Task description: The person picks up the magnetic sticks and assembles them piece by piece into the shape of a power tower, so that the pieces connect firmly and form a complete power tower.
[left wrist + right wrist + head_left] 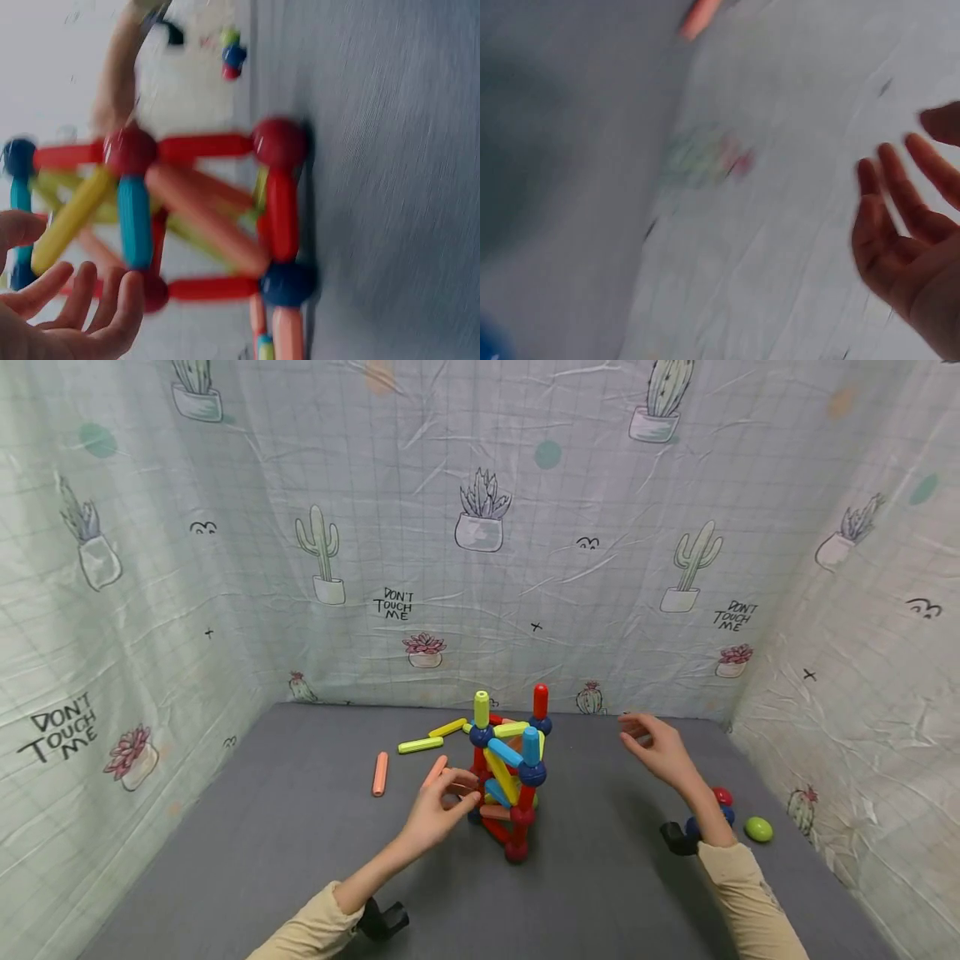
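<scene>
A tower of colored rods and balls (501,762) stands on the grey table, with a lime, a red and a blue rod upright on its top. Beside its left side is my left hand (435,808), thumb and fingers spread apart. In the left wrist view the loosely bent fingers (120,315) overlap the tower near a yellow rod (73,217) and grip nothing. My right hand (654,747) hovers over the table to the right of the tower. The right wrist view shows its fingers (907,187) relaxed, with nothing in them.
Left of the tower lie a salmon rod (380,774), a lime rod (420,745) and a yellow rod (447,727). By the right forearm are a red ball (722,796), a blue ball (727,814) and a green ball (758,829). A patterned cloth (450,443) encloses the table.
</scene>
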Demonstrator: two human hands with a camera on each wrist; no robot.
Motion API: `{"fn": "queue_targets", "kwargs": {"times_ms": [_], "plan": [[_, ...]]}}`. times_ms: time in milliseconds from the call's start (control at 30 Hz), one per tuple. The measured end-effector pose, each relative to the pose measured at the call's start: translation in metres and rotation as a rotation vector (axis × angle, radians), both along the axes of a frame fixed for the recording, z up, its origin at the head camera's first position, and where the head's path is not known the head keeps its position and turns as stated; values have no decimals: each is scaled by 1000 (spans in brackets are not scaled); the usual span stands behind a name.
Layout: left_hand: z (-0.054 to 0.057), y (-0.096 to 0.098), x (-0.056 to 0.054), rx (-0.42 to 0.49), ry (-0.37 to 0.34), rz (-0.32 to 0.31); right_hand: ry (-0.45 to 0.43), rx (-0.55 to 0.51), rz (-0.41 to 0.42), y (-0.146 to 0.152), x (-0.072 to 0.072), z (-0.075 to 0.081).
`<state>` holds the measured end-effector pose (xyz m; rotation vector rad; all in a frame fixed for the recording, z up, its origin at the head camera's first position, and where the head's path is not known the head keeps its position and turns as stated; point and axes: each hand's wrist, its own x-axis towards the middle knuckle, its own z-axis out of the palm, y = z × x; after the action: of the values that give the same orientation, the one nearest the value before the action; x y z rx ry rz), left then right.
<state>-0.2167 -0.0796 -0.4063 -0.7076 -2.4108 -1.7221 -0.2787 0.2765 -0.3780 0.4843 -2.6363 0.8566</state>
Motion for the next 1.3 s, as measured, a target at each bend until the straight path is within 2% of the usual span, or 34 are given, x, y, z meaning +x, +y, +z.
{"fn": "queue_targets", "kwargs": {"times_ms": [67, 133, 267, 300, 400, 467, 533, 633, 700, 767, 867, 1033, 1167, 1233, 1300], "plan": [[-4, -7, -11, 36, 7, 88, -33, 132, -34, 23, 10, -11], [-7, -12, -22, 74, 11, 147, -74, 264, -48, 43, 22, -22], [0, -16, -35, 147, 47, 173, -108, 445, -56, 71, 48, -46], [2, -16, -37, 157, 58, 169, -82, 482, -58, 77, 53, -52], [15, -12, -37, 174, 53, 156, -91, 525, -68, 88, 64, -64], [25, -7, -34, 169, 36, 148, -133, 551, -76, 92, 67, -69], [25, -3, -36, 170, 29, 132, -180, 559, -88, 93, 68, -72], [19, 3, -42, 163, 39, 121, -178, 577, -90, 92, 67, -75], [13, 6, -48, 164, 51, 116, -139, 563, -86, 87, 66, -72], [15, 9, -48, 152, 48, 122, -99, 536, -70, 78, 62, -62], [25, 11, -45, 155, 62, 124, -28, 456, -16, 54, 51, -33], [47, 17, -36, 172, 109, 110, 133, 268, 109, -1, 33, 38], [53, 21, -35, 176, 110, 109, 272, 176, 193, -50, 25, 89], [54, 22, -35, 182, 108, 109, 331, 161, 235, -70, 20, 105], [53, 22, -36, 182, 108, 110, 364, 175, 268, -86, 15, 113]]}}
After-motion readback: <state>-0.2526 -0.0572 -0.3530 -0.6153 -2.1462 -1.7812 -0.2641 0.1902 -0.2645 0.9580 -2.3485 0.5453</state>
